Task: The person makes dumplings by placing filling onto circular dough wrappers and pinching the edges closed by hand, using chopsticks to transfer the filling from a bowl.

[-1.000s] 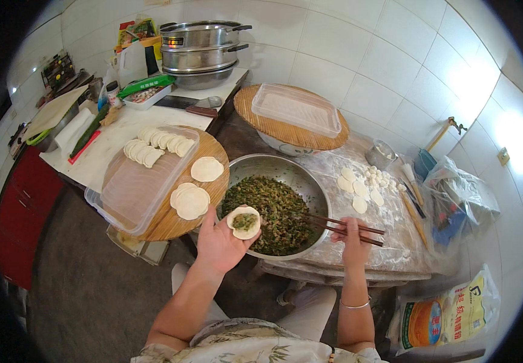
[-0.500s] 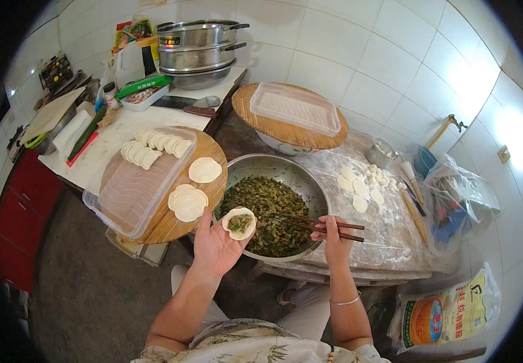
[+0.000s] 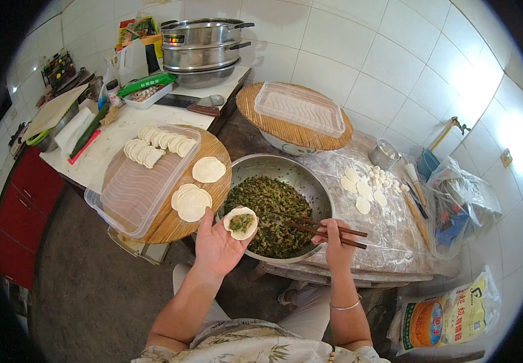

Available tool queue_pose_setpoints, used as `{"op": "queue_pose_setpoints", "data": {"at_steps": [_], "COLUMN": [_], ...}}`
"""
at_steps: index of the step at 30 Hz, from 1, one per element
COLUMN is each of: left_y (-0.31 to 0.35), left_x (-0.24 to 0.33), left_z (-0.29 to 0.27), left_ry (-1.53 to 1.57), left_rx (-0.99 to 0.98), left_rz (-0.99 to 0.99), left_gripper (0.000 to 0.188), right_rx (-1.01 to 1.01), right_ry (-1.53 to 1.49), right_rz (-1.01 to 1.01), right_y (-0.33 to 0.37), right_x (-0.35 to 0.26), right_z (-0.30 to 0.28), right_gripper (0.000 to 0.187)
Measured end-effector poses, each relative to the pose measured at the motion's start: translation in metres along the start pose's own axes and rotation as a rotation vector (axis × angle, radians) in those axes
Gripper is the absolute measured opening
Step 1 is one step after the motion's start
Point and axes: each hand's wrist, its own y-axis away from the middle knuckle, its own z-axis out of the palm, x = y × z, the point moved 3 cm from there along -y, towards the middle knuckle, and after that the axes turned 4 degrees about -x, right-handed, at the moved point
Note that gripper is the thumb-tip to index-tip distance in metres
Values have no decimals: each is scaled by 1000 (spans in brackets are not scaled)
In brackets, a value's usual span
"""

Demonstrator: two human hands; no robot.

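Observation:
On the fingers of my left hand (image 3: pixel 218 248) rests a round dumpling wrapper (image 3: pixel 235 235) with a small mound of green filling on it; the palm faces up and the thumb points away. My right hand (image 3: pixel 338 247) grips a pair of brown chopsticks (image 3: pixel 352 237), their tips down in the chopped green filling (image 3: pixel 267 206). That filling lies in a wide steel bowl (image 3: pixel 325 196) between and beyond my hands. Just past my left thumb, loose wrappers (image 3: pixel 192 204) lie on a round wooden board (image 3: pixel 218 151), with another single wrapper (image 3: pixel 209 170) farther back.
Rows of folded dumplings (image 3: pixel 152 146) sit in a clear plastic tray (image 3: pixel 125 199) at left. A floured table (image 3: pixel 388 242) at right bears more wrappers (image 3: pixel 363 189), dough pieces (image 3: pixel 387 176) and a rolling pin (image 3: pixel 417 221). Behind stand a lidded basin (image 3: pixel 282 144) and steamer pots (image 3: pixel 204 48).
The view has shifted slightly. My left hand still holds the filled wrapper, and the chopsticks stay in the filling with little movement.

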Motion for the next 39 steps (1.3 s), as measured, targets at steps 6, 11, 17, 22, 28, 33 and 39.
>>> {"op": "queue_pose_setpoints", "data": {"at_steps": [6, 11, 17, 22, 28, 33, 39], "left_y": [0, -1, -1, -1, -3, 2, 5], "left_x": [-1, -2, -7, -12, -11, -12, -14], "left_z": [0, -1, -1, 1, -1, 8, 10], "left_ry": [-11, -52, -109, -70, -78, -77, -22], "left_rx": [7, 7, -15, -57, -82, -123, -204], "left_rz": [-4, -13, -32, -60, -89, -118, -199], "left_gripper": [69, 68, 67, 73, 77, 80, 81], "right_rx": [21, 101, -10, -156, -294, -184, -87], "right_ry": [-22, -268, -579, -299, 48, -386, -546], "right_rz": [15, 30, 42, -177, -445, -218, 21], "right_y": [-5, -5, 7, 32, 48, 38, 26], "right_x": [15, 19, -15, -34, -60, -42, -21], "right_z": [0, -14, -9, 3, 9, -2, -6], "right_gripper": [28, 28, 29, 30, 27, 26, 23]}}
